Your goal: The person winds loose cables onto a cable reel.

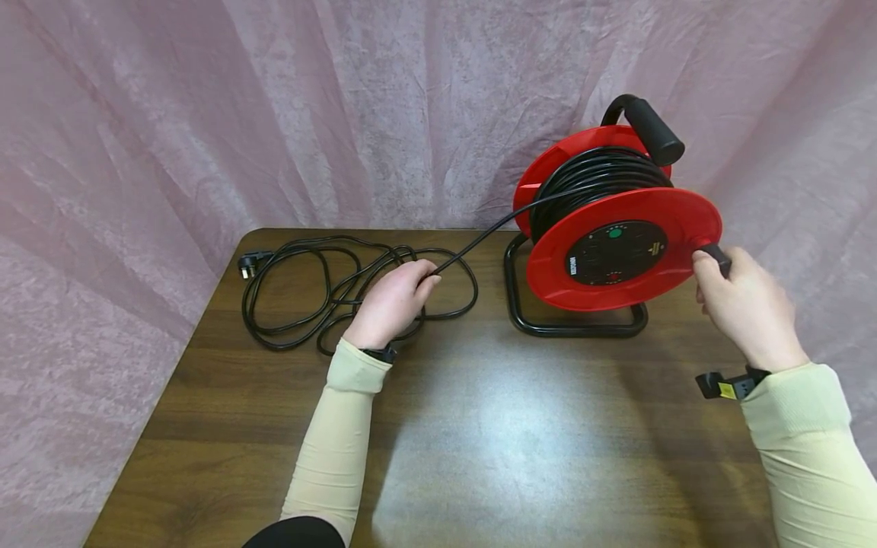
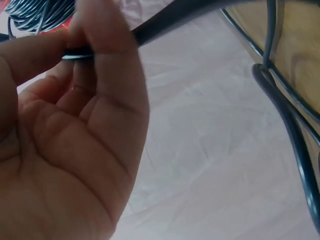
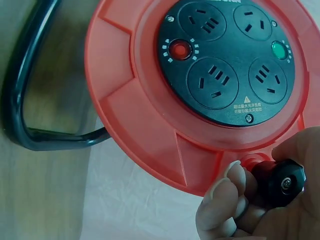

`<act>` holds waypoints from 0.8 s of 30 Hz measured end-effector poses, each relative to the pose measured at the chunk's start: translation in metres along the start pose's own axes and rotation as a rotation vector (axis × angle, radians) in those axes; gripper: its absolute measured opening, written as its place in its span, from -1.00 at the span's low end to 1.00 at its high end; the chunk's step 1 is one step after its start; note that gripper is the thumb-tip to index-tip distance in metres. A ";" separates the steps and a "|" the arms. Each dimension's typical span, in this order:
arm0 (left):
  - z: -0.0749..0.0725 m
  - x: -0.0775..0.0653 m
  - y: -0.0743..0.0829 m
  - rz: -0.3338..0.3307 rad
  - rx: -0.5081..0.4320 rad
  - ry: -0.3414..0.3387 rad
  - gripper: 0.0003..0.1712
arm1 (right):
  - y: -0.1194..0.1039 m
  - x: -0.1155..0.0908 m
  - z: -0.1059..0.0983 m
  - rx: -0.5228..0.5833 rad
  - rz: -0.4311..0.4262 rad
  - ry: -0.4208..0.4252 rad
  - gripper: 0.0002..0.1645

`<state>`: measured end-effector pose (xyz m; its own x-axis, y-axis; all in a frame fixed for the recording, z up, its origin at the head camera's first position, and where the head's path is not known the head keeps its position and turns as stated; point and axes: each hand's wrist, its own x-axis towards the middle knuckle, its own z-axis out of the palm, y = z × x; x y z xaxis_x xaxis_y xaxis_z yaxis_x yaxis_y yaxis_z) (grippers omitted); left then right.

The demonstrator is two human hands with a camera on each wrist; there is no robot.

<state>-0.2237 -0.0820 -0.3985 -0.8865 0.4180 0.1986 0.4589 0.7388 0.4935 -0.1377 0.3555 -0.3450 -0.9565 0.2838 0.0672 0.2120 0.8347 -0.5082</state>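
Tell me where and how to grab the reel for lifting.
Likely best by the handle, from above: it is thick, straight and at the top of the reel, which stands on its frame. The knob, in the right hand, sits near the rim, so might lift lopsided.

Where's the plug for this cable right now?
In the head view, the plug lies on the table near its far left corner, beside the cable loops.

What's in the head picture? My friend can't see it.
A left hand pinches a black cable running to a red reel, while the right hand grips its knob. Loose loops and a plug lie on a table.
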 end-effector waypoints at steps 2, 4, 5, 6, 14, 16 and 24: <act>-0.001 -0.001 0.001 -0.002 0.002 -0.023 -0.75 | 0.000 0.000 0.001 0.002 0.000 0.002 -0.34; -0.001 -0.003 0.002 -0.006 0.010 -0.037 -0.75 | 0.000 0.000 0.001 0.004 -0.002 0.004 -0.34; -0.001 -0.003 0.003 -0.009 0.019 -0.042 -0.75 | 0.000 0.000 0.001 0.004 -0.002 0.004 -0.34; -0.001 -0.004 0.003 -0.012 0.029 -0.044 -0.75 | 0.001 0.000 0.002 0.005 -0.001 0.004 -0.34; -0.003 -0.008 0.005 -0.051 0.081 -0.047 -0.74 | 0.006 -0.001 0.005 0.004 0.002 -0.003 -0.35; -0.004 -0.008 0.007 -0.043 0.074 -0.055 -0.76 | 0.008 -0.002 0.007 -0.001 0.000 -0.008 -0.35; -0.002 -0.008 0.011 -0.027 0.051 -0.112 -0.80 | 0.013 -0.002 0.015 -0.013 -0.016 -0.038 -0.31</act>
<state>-0.2120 -0.0779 -0.3934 -0.8878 0.4516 0.0883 0.4396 0.7755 0.4532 -0.1362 0.3594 -0.3644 -0.9667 0.2524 0.0430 0.1986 0.8453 -0.4959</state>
